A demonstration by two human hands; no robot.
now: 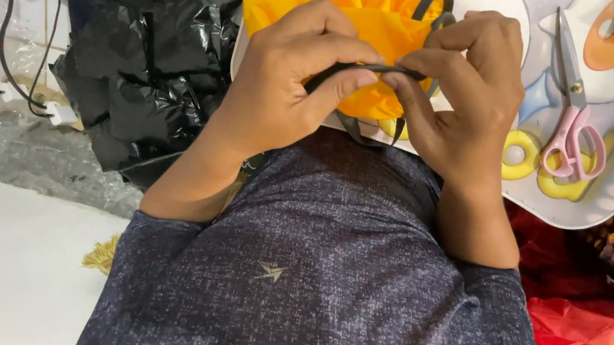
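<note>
Together both hands (383, 87) pinch a black strap (353, 69).

Short-sleeved speckled dark-grey shirt (324, 279), small pale, perhaps arrow-shaped, chest emblem (271, 271).

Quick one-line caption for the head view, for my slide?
Both hands, left hand and right hand, pinch a black strap over yellow fabric, pink-handled scissors on the white tray.

fabric (361, 12) yellow | strap (370, 68) blk | scissors (573, 130) pink | shirt (324, 279) speckled navy
</note>
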